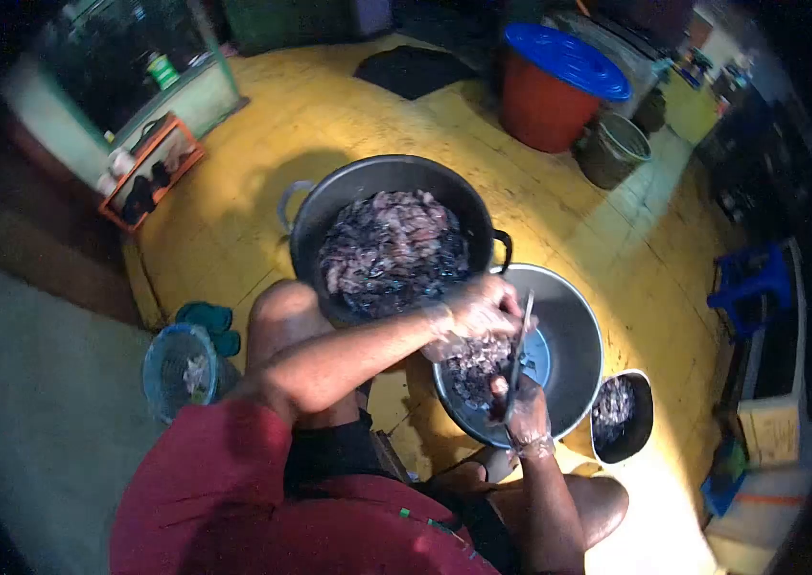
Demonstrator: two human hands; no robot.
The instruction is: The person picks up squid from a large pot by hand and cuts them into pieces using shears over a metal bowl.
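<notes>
My right hand, in a clear plastic glove, is closed round the lower end of a knife. Its narrow blade points up and away from me over a grey metal basin. My left hand, gloved too, reaches over the basin's far rim with curled fingers beside the blade; what they hold is hidden. Wet, dark-stained pieces that look like squid lie in the basin's left part, near a pale blue round thing. Beyond my left arm, a large dark pot holds a heap of similar pieces.
To the right stands a small dark container with more pieces. A red tub with a blue lid and a bucket are farther back. At left are a blue basket, green sandals and an orange rack.
</notes>
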